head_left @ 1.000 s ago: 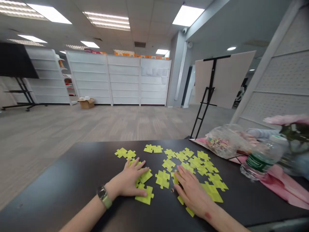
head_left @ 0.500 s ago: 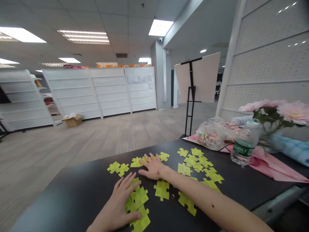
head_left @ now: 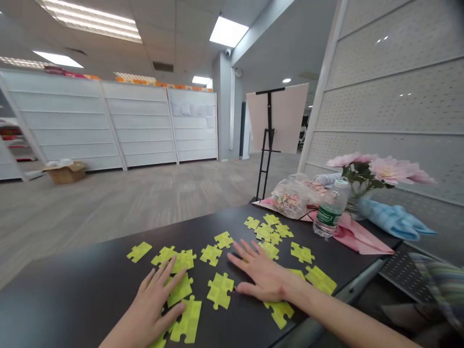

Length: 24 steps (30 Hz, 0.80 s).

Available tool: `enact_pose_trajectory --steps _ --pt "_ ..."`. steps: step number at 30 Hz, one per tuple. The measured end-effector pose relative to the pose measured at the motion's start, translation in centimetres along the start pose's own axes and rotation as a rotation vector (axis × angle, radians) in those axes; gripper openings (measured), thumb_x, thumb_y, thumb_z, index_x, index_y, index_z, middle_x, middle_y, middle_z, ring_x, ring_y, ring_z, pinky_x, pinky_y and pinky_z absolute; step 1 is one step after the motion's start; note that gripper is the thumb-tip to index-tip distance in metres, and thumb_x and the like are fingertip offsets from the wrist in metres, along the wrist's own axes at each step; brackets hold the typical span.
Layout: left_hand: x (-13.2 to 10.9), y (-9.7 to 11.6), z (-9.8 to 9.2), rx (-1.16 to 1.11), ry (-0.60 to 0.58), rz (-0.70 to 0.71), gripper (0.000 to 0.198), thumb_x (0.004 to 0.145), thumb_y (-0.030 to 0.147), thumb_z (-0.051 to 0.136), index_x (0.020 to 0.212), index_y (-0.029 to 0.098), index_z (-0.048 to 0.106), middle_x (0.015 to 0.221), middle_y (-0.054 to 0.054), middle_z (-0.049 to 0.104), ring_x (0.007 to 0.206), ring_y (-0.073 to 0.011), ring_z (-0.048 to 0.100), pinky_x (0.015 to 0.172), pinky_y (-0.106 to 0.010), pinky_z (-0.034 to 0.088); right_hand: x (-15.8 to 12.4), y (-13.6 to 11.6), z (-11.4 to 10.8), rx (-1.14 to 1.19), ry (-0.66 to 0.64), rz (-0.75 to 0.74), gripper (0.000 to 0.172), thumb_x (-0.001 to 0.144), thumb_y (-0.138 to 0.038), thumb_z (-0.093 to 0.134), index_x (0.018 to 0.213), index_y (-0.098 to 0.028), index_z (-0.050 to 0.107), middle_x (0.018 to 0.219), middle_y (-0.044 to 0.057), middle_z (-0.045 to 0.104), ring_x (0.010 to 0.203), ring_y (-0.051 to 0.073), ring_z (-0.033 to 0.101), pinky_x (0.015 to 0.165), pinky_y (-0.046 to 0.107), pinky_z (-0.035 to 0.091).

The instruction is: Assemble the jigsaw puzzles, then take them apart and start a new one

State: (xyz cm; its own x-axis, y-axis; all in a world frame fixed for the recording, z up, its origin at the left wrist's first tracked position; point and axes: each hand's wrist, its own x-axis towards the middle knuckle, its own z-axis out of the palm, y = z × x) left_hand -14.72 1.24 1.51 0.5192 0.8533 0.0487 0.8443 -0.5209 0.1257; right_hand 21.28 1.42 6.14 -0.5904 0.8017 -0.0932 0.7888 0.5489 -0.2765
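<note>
Several yellow-green puzzle pieces [head_left: 219, 289] lie scattered on a black table [head_left: 83, 295]. My left hand [head_left: 152, 299] lies flat with fingers spread on a cluster of joined pieces [head_left: 181, 290] near the front edge. My right hand [head_left: 263, 278] rests palm down, fingers stretched out, on the table between the pieces, with one piece [head_left: 279, 311] partly under the wrist. Neither hand holds anything.
A water bottle [head_left: 329, 210], a clear bag of colourful bits [head_left: 292, 198], pink cloth [head_left: 357, 237], blue cloth [head_left: 393, 220] and pink flowers [head_left: 377, 169] stand at the table's right end. An easel [head_left: 268, 140] and white shelving [head_left: 119, 125] stand beyond on the floor.
My right hand drew back from the far pieces toward the table's middle and lies flat. The pieces are spread out wider. The view turned to the right.
</note>
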Motion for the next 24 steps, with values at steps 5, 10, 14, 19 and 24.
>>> enact_pose_trajectory --steps 5,10,14,19,24 --pt "1.1 2.2 0.3 0.002 0.097 0.165 0.060 0.101 0.056 0.046 0.157 0.039 0.028 0.164 -0.002 0.022 0.149 -0.0357 0.027 0.117 -0.060 0.030 -1.7 5.5 -0.1 -0.079 0.155 0.476 0.086 0.097 -0.072 0.025 0.161 -0.015 0.018 0.167 0.017 0.007 0.154 0.036 0.000 0.123 0.056 0.006" --pt "1.2 2.7 0.7 0.079 0.217 0.258 0.059 0.101 0.051 0.050 0.156 0.038 0.031 0.162 -0.003 0.031 0.144 -0.0325 0.040 0.114 -0.057 0.039 0.9 6.4 0.8 0.041 0.170 0.313 0.085 0.097 -0.071 0.031 0.159 -0.013 0.026 0.165 0.021 0.017 0.153 0.042 0.008 0.119 0.067 0.005" --pt "0.8 1.8 1.3 0.101 0.270 0.228 0.055 0.101 0.048 0.051 0.153 0.037 0.039 0.159 -0.002 0.039 0.141 -0.0325 0.046 0.110 -0.056 0.045 4.8 3.6 1.0 0.116 0.242 0.070 0.047 0.100 -0.049 0.046 0.141 -0.028 0.058 0.155 0.007 0.047 0.148 0.030 0.034 0.120 0.054 0.024" --pt "0.5 0.7 1.4 0.017 0.270 0.228 0.045 0.100 0.045 0.049 0.143 0.034 0.053 0.154 -0.003 0.048 0.137 -0.0316 0.051 0.109 -0.052 0.048 4.9 2.2 -2.0 0.229 0.555 -0.008 0.030 0.099 -0.024 0.047 0.121 -0.019 0.068 0.140 0.012 0.063 0.137 0.022 0.051 0.117 0.043 0.035" --pt "0.1 -0.2 1.6 -0.107 0.243 0.263 0.046 0.100 0.044 0.044 0.146 0.037 0.044 0.154 0.000 0.048 0.139 -0.0334 0.047 0.112 -0.055 0.042 -7.9 7.9 -1.3 0.403 1.013 0.206 0.023 0.095 -0.034 0.058 0.112 -0.022 0.070 0.118 0.007 0.072 0.111 0.023 0.067 0.104 0.042 0.049"
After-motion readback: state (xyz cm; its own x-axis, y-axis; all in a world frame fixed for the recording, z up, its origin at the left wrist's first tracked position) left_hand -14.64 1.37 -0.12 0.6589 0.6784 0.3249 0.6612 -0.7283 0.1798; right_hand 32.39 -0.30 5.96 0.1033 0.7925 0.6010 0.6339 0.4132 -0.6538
